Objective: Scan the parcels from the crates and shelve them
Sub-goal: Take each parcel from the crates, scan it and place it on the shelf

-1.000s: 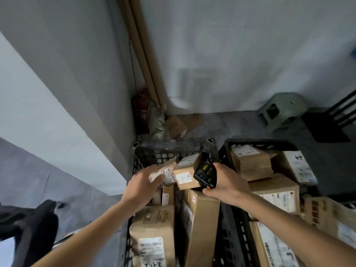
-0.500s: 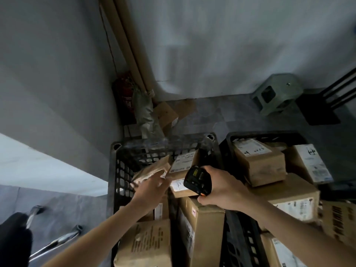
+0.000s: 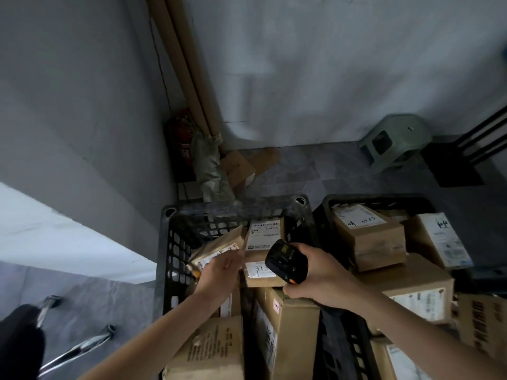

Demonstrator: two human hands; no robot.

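Right now I have my left hand [image 3: 219, 272] curled round a small tilted parcel [image 3: 216, 249] at the far end of the left crate [image 3: 175, 259], its label side turned up toward me. My right hand [image 3: 323, 281] is wrapped tight about the black scanner [image 3: 285, 261], which hangs just beside that parcel and above another small box marked with handwritten digits [image 3: 260, 270]. More parcels fill both this crate and the right crate [image 3: 384, 200].

To do this step well, I judge I should lift the parcel clear of its neighbours, flatten the label toward the scanner's window, and keep the 2 hands a little apart so the beam covers the whole barcode rather than the box underneath. The light is dim, so a steady hold matters. I cannot tell whether the scanner is reading yet.
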